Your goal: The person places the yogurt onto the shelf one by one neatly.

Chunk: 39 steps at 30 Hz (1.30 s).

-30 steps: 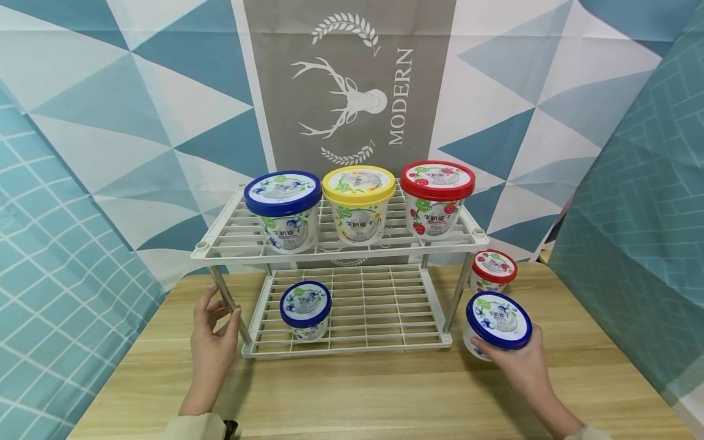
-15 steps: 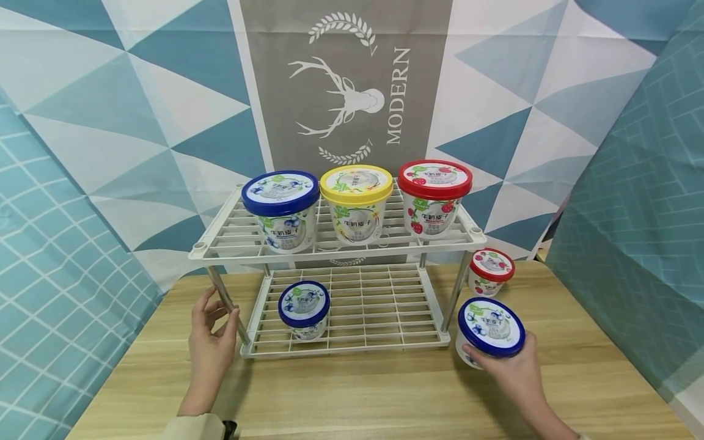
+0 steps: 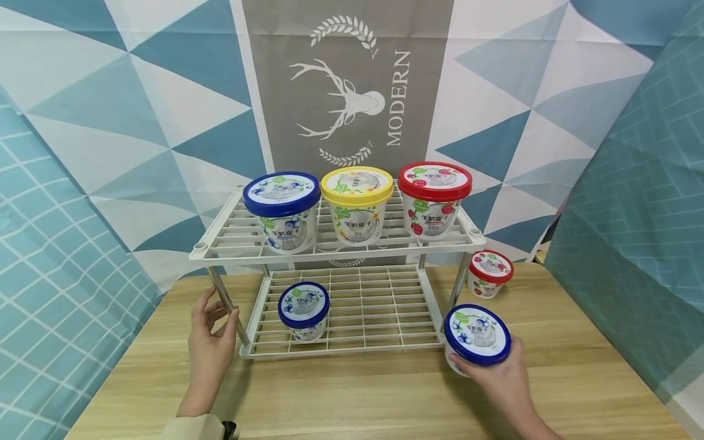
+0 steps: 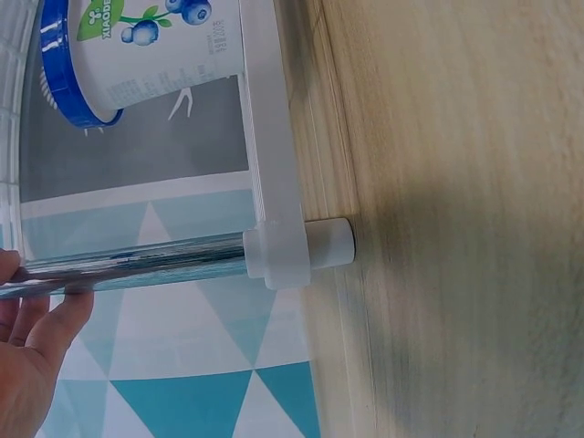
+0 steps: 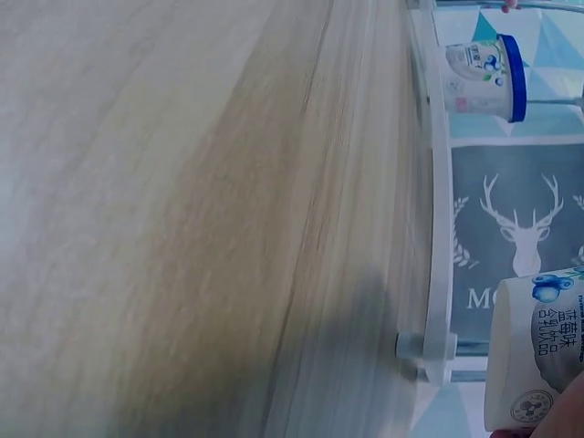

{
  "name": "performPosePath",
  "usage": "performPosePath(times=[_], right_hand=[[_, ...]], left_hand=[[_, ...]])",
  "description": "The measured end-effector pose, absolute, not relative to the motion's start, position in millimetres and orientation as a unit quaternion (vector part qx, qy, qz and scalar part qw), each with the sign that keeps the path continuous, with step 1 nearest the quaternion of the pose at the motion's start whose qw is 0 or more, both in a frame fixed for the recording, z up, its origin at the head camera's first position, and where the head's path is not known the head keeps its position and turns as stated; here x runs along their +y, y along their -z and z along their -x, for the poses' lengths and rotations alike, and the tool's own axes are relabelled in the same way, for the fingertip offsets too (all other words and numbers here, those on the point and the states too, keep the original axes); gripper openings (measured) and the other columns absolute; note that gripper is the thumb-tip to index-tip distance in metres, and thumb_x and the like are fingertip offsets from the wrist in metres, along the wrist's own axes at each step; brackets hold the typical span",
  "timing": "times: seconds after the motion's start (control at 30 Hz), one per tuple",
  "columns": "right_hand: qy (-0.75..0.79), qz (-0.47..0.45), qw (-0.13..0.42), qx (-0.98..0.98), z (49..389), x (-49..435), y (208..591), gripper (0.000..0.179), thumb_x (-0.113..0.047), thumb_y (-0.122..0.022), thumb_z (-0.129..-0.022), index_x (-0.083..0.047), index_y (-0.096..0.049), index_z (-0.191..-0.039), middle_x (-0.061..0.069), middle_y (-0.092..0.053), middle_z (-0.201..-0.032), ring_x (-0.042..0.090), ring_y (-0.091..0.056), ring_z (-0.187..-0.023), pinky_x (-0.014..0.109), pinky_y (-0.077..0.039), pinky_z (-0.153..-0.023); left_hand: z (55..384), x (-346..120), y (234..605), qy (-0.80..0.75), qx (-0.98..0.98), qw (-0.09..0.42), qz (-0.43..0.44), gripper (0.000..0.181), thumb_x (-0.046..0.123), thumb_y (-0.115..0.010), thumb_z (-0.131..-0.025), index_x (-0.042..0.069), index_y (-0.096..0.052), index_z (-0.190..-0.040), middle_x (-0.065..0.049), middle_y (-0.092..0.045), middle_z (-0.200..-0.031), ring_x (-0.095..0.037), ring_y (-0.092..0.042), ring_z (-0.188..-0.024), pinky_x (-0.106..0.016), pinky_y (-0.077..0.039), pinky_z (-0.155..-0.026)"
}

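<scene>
My left hand [image 3: 211, 345] pinches the metal post [image 3: 224, 299] at the front left of a white two-tier wire rack [image 3: 363, 349]; in the left wrist view thumb and fingers lie on either side of that post [image 4: 155, 261]. A tub with a blue lid and blueberry print [image 3: 477, 333] is gripped in my right hand [image 3: 503, 374], off the rack's lower right front corner. Part of this tub [image 5: 537, 351] fills the right wrist view's lower right corner. One smaller-looking blue-lidded tub [image 3: 304, 308] stands on the lower tier, left of its middle.
Atop the rack stand a blue-lidded tub [image 3: 283, 211], a yellow-lidded tub [image 3: 357, 205] and a red-lidded tub [image 3: 434, 198]. Behind the held tub, another red-lidded tub [image 3: 489, 275] rests on the wooden table [image 3: 352, 397]. Patterned cloth [image 3: 181, 91] hangs behind.
My right hand has carried the blueberry tub leftward and slightly nearer to me, close to the rack's right front corner. My left hand has kept its place on the post.
</scene>
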State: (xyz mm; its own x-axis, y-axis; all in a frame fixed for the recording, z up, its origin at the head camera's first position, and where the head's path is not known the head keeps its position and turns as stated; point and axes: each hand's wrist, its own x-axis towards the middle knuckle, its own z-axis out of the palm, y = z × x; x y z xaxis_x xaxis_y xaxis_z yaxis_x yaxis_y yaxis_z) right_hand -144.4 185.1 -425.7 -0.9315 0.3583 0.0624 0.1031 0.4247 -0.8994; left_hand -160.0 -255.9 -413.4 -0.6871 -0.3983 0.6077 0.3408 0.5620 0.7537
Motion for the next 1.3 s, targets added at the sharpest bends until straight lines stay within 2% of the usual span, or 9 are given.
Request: performPosePath(times=[0.53,0.77,1.03,1.3], right_hand=[[-0.522,0.106,0.126,-0.837,142.7,159.4,426.6,0.104,-0.024,-0.091,-0.054,0.004,-0.027,-0.131,0.026,-0.045,-0.126,0.038,-0.045,-0.119,0.051,-0.037,-0.104],[-0.518,0.090,0.112,-0.843,141.7,148.1,427.4,0.104,-0.027,-0.091,-0.055,0.005,-0.027,-0.131,0.027,-0.047,-0.126,0.040,-0.046,-0.119,0.053,-0.039,-0.102],[-0.532,0.073,0.128,-0.834,144.9,133.4,430.5,0.101,-0.024,-0.092,-0.053,0.005,-0.030,-0.127,0.025,-0.050,-0.123,0.037,-0.049,-0.116,0.050,-0.041,-0.101],[-0.532,0.070,0.133,-0.833,149.2,120.9,433.0,0.101,-0.028,-0.092,-0.053,0.004,-0.031,-0.127,0.024,-0.050,-0.123,0.037,-0.050,-0.116,0.050,-0.043,-0.100]], left_hand=[[160.7,-256.7,413.3,0.466,-0.790,0.398,-0.014,0.063,-0.009,-0.059,-0.086,0.010,-0.035,-0.140,0.017,-0.049,-0.100,0.014,-0.052,-0.092,0.002,-0.044,-0.076],[160.6,-257.6,414.1,0.460,-0.798,0.390,-0.022,0.064,-0.007,-0.060,-0.086,0.011,-0.034,-0.141,0.017,-0.049,-0.101,0.015,-0.051,-0.092,0.003,-0.043,-0.075],[160.6,-257.2,413.7,0.456,-0.799,0.392,-0.019,0.063,-0.007,-0.060,-0.086,0.012,-0.035,-0.141,0.017,-0.049,-0.101,0.017,-0.051,-0.092,0.003,-0.043,-0.074],[161.1,-258.6,415.3,0.461,-0.798,0.388,-0.019,0.065,-0.007,-0.060,-0.086,0.011,-0.033,-0.142,0.020,-0.049,-0.101,0.017,-0.051,-0.092,0.004,-0.043,-0.075]])
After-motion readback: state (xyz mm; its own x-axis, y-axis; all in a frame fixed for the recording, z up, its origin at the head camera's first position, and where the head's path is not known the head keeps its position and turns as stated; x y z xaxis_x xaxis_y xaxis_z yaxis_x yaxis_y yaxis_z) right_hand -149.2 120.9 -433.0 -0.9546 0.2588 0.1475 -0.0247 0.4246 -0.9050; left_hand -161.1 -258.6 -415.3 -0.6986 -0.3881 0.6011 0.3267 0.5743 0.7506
